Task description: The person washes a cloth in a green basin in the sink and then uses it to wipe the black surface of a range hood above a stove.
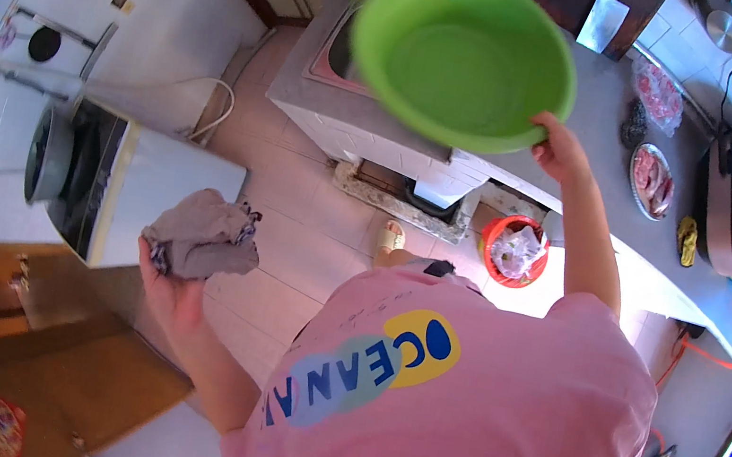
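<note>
My left hand (172, 295) holds a crumpled grey cloth (203, 235) with patterned dark edging, out to the left above the floor. With my right hand (560, 148) I grip the near right rim of a large green plastic basin (464, 64). The basin is tilted so that its inside faces me, and only a smooth green bottom shows in it. It hangs in front of the grey counter (593, 107) and hides much of the sink (338, 52). Whether the basin rests on the counter edge, I cannot tell.
On the counter at right are a plate of raw meat (651, 182), a bagged pack (658, 95) and a rice cooker (729, 203). A cleaver (603, 23) hangs at the back. Below stands a red bin (488, 237). A white cabinet (174, 194) bears a grey pot (50, 157).
</note>
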The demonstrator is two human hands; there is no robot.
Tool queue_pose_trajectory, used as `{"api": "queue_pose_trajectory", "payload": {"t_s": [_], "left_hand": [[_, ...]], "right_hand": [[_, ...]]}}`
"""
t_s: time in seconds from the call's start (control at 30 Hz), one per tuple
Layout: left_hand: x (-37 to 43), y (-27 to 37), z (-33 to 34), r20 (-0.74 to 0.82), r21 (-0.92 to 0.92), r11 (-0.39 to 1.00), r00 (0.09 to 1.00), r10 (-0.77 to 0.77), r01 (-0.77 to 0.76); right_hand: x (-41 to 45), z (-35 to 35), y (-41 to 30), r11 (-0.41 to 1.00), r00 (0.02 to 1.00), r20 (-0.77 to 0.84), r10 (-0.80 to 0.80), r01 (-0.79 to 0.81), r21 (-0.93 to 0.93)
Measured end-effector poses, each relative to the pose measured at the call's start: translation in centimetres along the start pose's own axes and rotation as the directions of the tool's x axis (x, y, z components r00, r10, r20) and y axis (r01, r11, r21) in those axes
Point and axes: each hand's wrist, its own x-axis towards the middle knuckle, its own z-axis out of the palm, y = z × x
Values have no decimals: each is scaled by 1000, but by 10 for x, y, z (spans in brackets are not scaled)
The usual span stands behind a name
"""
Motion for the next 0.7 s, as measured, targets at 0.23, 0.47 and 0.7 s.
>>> {"api": "queue_pose_trajectory", "payload": {"t_s": [0.23, 0.47, 0.7], "left_hand": [[143, -13, 93, 347, 548, 830, 931, -117, -99], [278, -81, 180, 199, 534, 773, 838, -508, 341], [386, -189, 228, 299, 597, 557, 484, -822, 577]], "right_hand": [[54, 150, 54, 950, 941, 215, 263, -291, 111], [144, 196, 93, 915, 974, -66, 217, -180, 360], [206, 211, 121, 878, 909, -372, 186, 17, 479]]}}
